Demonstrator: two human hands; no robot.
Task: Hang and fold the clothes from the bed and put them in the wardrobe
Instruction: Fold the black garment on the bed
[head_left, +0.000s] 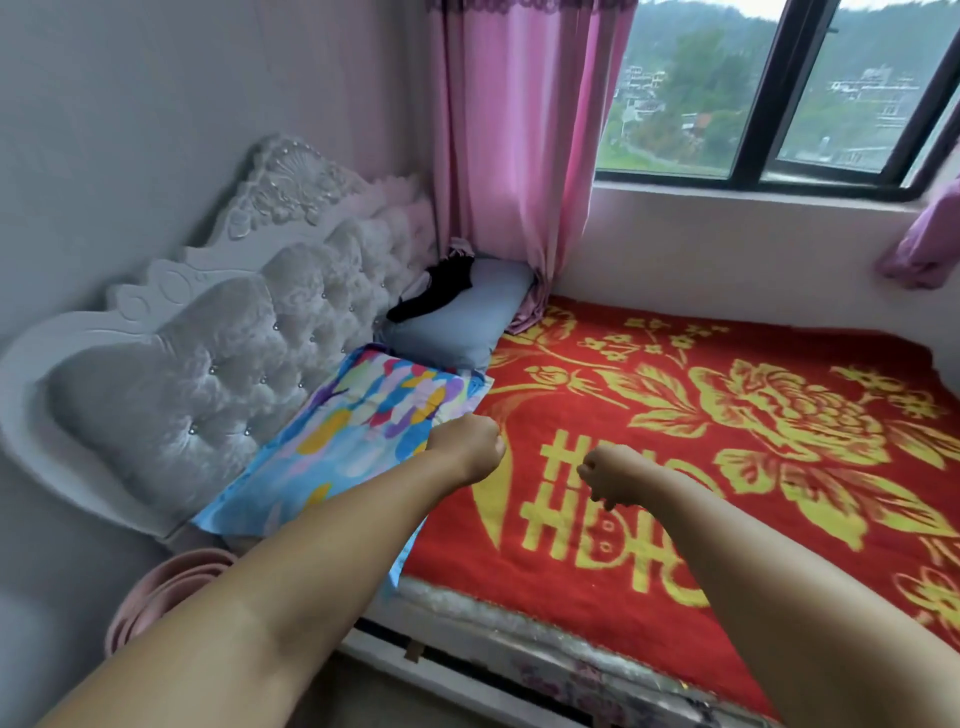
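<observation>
Now both hands, left hand (470, 447) and right hand (605, 475), hover curled and empty; the black garment (441, 291) on the pillow (467, 322) looks soft, light, best pinched at its edge.

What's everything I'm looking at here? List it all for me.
blanket: one, red with yellow flowers, covering the bed
patterned pillow: one, blue multicolour, by the headboard
grey pillow: one, grey-blue, in the bed's far corner
black garment: one, lying on the grey pillow
headboard: one, white tufted, left
curtain: pink, beside the window
window: dark frame, above the bed
basin: pink, on the floor, lower left
left hand: fist, holding nothing visible
right hand: curled, above the blanket
</observation>
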